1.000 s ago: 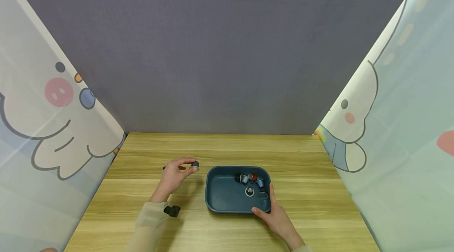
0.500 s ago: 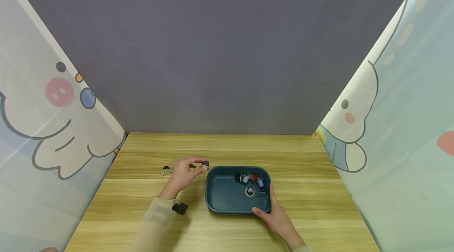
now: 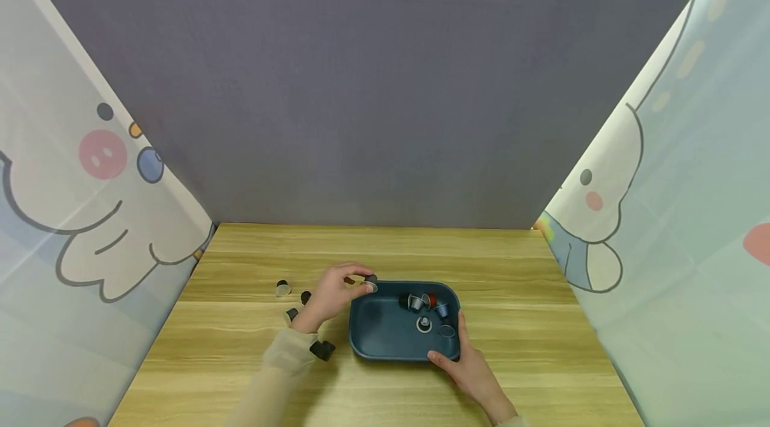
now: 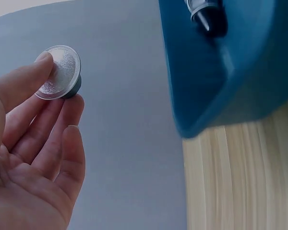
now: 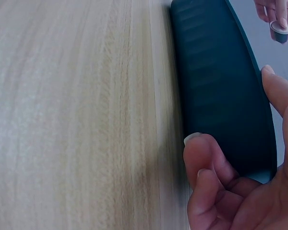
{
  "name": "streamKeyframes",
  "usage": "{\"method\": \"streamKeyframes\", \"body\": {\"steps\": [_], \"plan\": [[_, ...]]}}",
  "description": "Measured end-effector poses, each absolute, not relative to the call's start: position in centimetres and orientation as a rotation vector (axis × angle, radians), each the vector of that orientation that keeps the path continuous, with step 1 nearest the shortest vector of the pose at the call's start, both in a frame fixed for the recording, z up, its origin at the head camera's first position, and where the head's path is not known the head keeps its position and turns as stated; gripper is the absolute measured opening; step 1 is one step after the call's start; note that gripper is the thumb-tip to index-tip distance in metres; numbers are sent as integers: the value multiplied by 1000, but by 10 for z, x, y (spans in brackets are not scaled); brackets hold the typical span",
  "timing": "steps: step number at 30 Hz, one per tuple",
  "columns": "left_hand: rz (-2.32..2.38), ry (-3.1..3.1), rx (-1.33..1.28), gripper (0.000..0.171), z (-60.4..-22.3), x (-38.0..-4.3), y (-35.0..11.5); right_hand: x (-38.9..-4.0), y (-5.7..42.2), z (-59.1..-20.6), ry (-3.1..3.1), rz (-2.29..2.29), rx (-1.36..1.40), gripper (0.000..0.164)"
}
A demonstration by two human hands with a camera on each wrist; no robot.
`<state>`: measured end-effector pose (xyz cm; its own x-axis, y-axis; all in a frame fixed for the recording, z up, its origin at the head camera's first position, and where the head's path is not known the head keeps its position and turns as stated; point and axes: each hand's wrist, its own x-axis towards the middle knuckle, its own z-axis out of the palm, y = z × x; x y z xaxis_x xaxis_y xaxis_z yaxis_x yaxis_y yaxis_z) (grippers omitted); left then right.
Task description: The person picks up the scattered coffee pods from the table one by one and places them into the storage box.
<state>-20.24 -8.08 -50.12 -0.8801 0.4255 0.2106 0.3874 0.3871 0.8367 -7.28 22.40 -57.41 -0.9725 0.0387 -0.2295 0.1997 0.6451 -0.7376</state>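
Between the thumb and fingers of my left hand (image 3: 329,295) is a dark coffee capsule (image 4: 63,73), its silver foil lid facing the thumb. In the head view this capsule (image 3: 371,283) overlaps the far left corner of the dark blue tray (image 3: 379,332). My right hand (image 3: 474,377) holds the tray's near right corner. Its thumb (image 5: 274,86) lies at the rim, and curled fingers (image 5: 206,158) sit against the outer wall. Several capsules lie in the tray's right half, among them a red one (image 3: 430,300) and a blue one (image 3: 442,311).
Left of the tray, a black-and-pale capsule (image 3: 283,289), a dark capsule (image 3: 305,297) and another dark capsule (image 3: 292,313) lie on the wooden table (image 3: 523,320). A grey cloth wall (image 3: 373,113) rises behind the table, with printed curtains at both sides.
My left hand has moved right with the pinched capsule, from over the table to the tray's far left corner, uncovering capsules on the table. My right hand and the tray have stayed put.
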Motion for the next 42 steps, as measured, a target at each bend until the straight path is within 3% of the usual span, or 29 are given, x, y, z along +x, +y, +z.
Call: {"method": "streamKeyframes", "body": {"steps": [42], "plan": [[1171,2381,1091,31,-509,-219,9,-74,225,-578,2680,-1238,201,114]]}}
